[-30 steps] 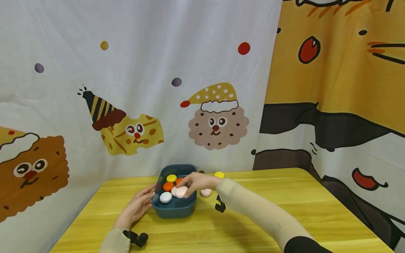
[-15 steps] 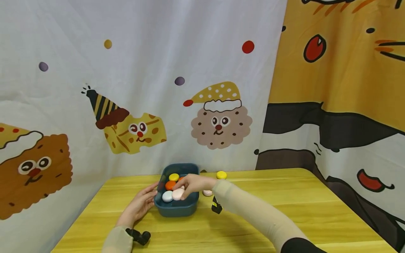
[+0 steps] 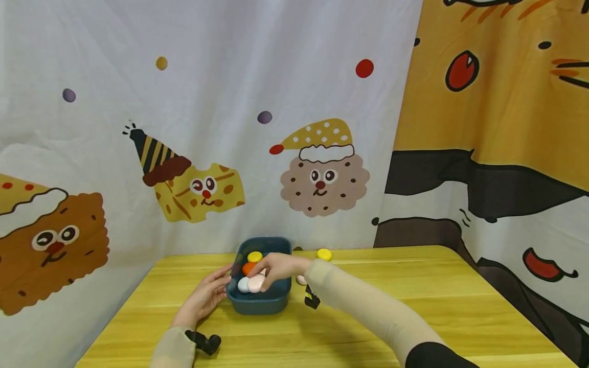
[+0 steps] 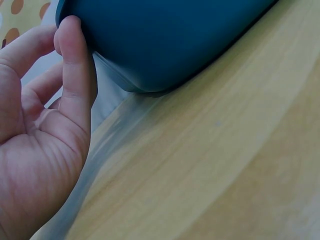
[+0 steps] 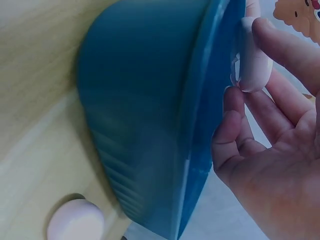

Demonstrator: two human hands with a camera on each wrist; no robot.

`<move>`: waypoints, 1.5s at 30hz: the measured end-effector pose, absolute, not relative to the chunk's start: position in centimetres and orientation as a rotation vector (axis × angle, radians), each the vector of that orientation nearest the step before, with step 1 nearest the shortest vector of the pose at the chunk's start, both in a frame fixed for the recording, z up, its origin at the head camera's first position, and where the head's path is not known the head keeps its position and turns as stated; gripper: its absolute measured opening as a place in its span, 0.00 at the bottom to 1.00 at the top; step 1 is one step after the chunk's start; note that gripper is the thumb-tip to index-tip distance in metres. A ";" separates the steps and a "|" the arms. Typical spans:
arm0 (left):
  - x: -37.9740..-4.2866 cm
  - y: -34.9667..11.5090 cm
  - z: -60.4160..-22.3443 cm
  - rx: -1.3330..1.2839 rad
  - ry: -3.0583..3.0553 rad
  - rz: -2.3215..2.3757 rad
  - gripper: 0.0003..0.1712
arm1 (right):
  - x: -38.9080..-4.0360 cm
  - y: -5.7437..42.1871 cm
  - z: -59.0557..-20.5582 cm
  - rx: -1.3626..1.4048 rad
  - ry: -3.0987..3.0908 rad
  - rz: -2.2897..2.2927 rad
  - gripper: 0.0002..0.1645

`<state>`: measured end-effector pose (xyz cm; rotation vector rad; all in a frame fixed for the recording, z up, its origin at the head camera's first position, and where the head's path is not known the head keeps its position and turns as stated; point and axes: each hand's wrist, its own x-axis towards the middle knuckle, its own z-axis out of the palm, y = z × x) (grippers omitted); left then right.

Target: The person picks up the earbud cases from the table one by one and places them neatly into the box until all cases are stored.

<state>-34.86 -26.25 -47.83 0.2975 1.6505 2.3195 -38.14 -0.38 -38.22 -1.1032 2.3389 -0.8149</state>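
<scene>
My right hand (image 3: 279, 267) is over a dark blue-green plastic bin (image 3: 258, 307). It pinches a smooth, rounded pale pink disc (image 3: 255, 284) between thumb and fingers, and the right wrist view shows this pink disc (image 5: 256, 65) edge-on by the rim. Inside the bin lie a white disc (image 3: 243, 285), an orange disc (image 3: 248, 268) and a yellow disc (image 3: 255, 256); my right hand hides part of the contents. At the bin's left side, my left hand (image 3: 203, 297) touches the outer wall with extended fingers; its fingertip (image 4: 71, 32) meets the bin near the rim.
Right of the bin, on the wooden table (image 3: 359, 306), are a yellow disc (image 3: 324, 254) and a pale pink disc (image 5: 76, 221), the latter mostly behind the right forearm in the head view. A printed cloth (image 3: 257, 204) hangs behind the table.
My right hand has shifted slightly left within the bin with the pale pink disc, which now overlaps the white disc in the head view. The left hand stays at the bin's side.
</scene>
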 end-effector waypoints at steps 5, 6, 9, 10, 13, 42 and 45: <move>-34.7 -26.3 -47.8 0.313 1.636 2.321 0.37 | -38.5 -0.7 -37.8 -1.135 2.331 -0.759 0.29; -34.7 -26.3 -47.8 0.314 1.633 2.322 0.37 | -38.6 -0.8 -37.7 -1.141 2.324 -0.751 0.29; -34.7 -26.2 -47.8 0.309 1.627 2.324 0.36 | -38.7 -1.0 -37.5 -1.158 2.305 -0.733 0.30; -34.7 -26.2 -47.9 0.308 1.626 2.324 0.36 | -38.8 -1.1 -37.4 -1.162 2.301 -0.728 0.30; -34.7 -26.3 -47.9 0.307 1.636 2.323 0.35 | -38.8 -1.4 -37.2 -1.169 2.296 -0.705 0.30; -35.0 -26.3 -48.0 0.353 1.684 2.294 0.36 | -37.8 -4.0 -38.1 -1.167 2.331 -0.525 0.28; -35.0 -26.3 -48.1 0.350 1.691 2.296 0.36 | -38.0 -4.0 -37.9 -1.153 2.320 -0.569 0.27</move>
